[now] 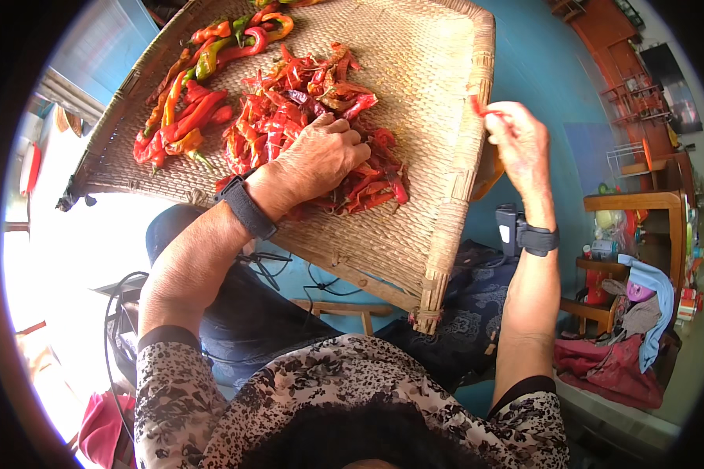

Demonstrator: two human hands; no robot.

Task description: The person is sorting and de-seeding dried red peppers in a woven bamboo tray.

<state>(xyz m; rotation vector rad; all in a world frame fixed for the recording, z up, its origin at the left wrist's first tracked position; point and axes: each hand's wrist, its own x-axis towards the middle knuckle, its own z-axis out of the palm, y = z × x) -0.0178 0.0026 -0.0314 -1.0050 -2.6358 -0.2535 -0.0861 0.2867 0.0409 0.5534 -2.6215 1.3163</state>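
A pile of dried red chili peppers (266,129), some split or shrivelled, lies in the middle of a woven winnowing basket (422,86). My left hand (325,156) rests on this pile with curled fingers; the fingertips are hidden among the peppers, so what they grip cannot be seen. Beyond the basket's right rim, my right hand (518,137) pinches a small red chili pepper (477,106) between thumb and fingers. On the basket's left side is a looser group of whole peppers (184,129), red, orange and partly green.
The basket slants across my lap, its near corner between my knees. Black cables (121,313) hang at the left. A wooden stool (352,308) shows below the basket. At the right stands a wooden chair (633,202) with red cloth (614,371) and bags piled around it.
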